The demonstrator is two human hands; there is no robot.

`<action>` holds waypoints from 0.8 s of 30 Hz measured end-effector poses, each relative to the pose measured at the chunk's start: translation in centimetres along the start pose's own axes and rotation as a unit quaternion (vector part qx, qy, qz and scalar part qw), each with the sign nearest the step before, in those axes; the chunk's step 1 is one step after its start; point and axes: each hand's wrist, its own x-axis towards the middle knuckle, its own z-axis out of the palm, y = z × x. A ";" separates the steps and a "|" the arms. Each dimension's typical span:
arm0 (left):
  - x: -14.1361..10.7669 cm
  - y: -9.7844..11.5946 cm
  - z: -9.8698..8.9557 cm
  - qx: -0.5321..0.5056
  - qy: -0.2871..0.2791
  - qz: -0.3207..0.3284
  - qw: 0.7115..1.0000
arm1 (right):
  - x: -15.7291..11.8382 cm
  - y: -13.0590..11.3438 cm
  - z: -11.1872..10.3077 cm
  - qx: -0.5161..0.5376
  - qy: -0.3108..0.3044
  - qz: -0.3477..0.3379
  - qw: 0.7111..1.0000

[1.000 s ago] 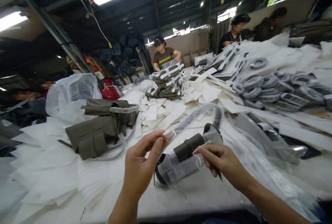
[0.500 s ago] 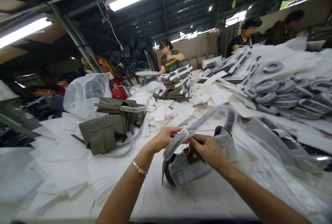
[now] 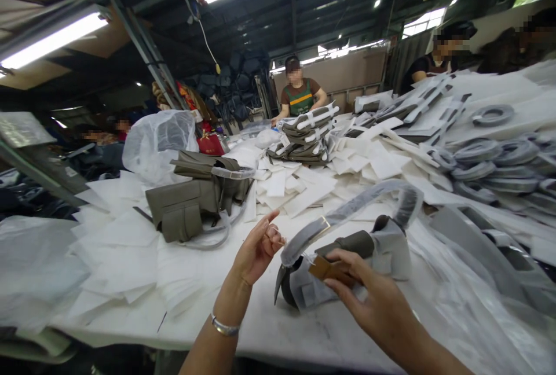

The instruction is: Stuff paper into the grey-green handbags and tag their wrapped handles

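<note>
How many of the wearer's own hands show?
2: the left hand, beside the strap; the right hand, holding a brown tag in front of the bag.

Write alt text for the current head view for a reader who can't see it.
A person's right hand holds a brown tag by an olive handbag with a wrapped handle on a white table, the left hand close beside the handle. Beyond are another olive bag, loose white sheets and a co-worker in green.

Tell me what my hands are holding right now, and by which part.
Your right hand grips a brown tag by the end farther from the strap. Whether your left hand holds anything small can't be told.
</note>
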 end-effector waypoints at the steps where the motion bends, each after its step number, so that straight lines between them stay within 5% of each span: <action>1: -0.3 -0.1 0.1 -0.016 0.005 0.007 1.000 | 0.0 -0.3 0.0 -0.019 0.032 -0.040 0.999; 4: -0.7 -0.5 0.5 -0.034 0.015 0.019 0.999 | 0.8 -1.5 -0.1 -0.048 0.081 -0.143 0.985; 7: -0.4 -0.7 1.0 0.010 0.012 0.022 1.000 | 2.4 -2.8 -0.1 -0.008 0.067 -0.185 0.980; 15: -0.5 -0.5 1.3 0.051 -0.034 0.061 0.996 | 5.9 -4.3 1.6 -0.003 -0.007 -0.077 0.997; 19: -0.9 -0.1 1.4 0.101 -0.080 0.103 0.986 | 6.7 -4.4 1.9 -0.067 -0.054 -0.103 0.991; 22: -1.6 0.8 2.4 0.204 -0.094 0.141 0.964 | 7.0 -4.3 2.1 -0.116 -0.079 -0.118 0.983; 24: -2.3 1.5 3.4 0.325 -0.069 0.184 0.925 | 7.1 -4.1 2.1 -0.126 -0.090 -0.110 0.982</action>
